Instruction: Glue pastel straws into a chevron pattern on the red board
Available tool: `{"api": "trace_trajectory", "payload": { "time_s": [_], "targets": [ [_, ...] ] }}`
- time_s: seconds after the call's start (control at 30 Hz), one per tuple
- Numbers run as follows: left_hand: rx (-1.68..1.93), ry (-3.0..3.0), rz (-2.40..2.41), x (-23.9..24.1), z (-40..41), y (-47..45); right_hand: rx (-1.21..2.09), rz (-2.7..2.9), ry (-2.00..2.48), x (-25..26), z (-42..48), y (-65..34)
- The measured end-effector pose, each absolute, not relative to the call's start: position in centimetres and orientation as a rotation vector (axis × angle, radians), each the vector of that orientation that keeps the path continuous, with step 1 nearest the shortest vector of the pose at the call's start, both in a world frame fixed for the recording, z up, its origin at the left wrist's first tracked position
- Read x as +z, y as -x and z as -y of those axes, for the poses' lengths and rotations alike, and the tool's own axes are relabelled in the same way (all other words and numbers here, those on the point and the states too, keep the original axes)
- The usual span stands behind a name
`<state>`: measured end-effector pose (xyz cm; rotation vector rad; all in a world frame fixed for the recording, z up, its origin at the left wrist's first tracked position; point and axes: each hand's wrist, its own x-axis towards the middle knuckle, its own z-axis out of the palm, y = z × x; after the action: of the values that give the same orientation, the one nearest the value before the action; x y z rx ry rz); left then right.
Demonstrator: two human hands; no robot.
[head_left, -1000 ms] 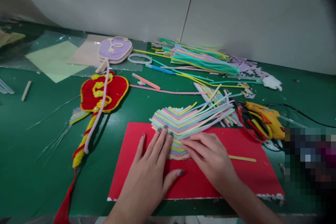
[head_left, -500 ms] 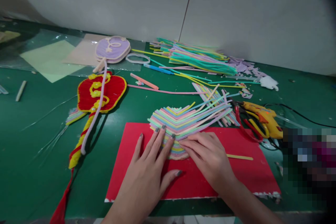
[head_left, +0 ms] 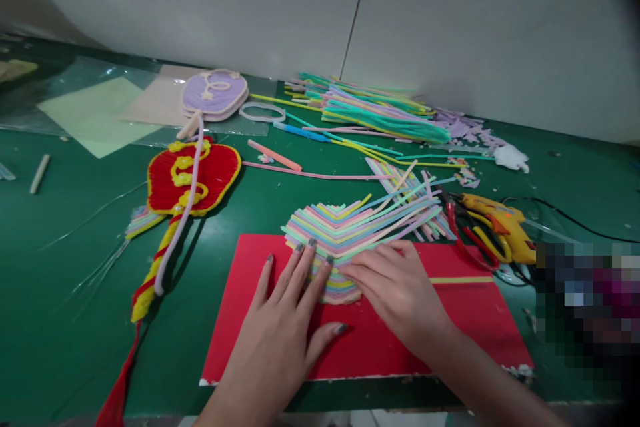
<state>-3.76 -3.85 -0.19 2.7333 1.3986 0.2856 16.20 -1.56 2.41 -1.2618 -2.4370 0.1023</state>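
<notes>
My left hand lies flat with fingers spread, its fingertips pressing on a pastel striped piece of pipe cleaners laid in nested V shapes. The lower part of that piece rests on a red board. At its right side my right hand has thumb and fingers pinched together on a yellow pipe cleaner, which sticks out to the right over the board. The pinched end is hidden by the fingers. Loose ends of the striped piece fan out to the upper right, over more pastel pipe cleaners.
Pliers and a yellow glue gun lie at the right. A bundle of pipe cleaners is by the wall. A red fan with a yellow handle and a purple fan lie left, near a blue pen.
My right hand has shifted slightly up, and the yellow pipe cleaner has swung upward to lie nearly level and reach further right. My left hand has stayed in place.
</notes>
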Motion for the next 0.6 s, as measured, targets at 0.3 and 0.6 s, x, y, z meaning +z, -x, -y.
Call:
{"api": "trace_trajectory", "payload": {
  "time_s": [0.3,0.6],
  "targets": [
    [0.307,-2.724,-1.406,-0.3,3.8,3.7,0.078,2.772,0.965,4.6,-1.2,-16.7],
    [0.332,-2.726,-1.399,-0.2,3.9,3.7,0.377,2.694,0.963,4.3,-2.6,-17.5]
  ]
}}
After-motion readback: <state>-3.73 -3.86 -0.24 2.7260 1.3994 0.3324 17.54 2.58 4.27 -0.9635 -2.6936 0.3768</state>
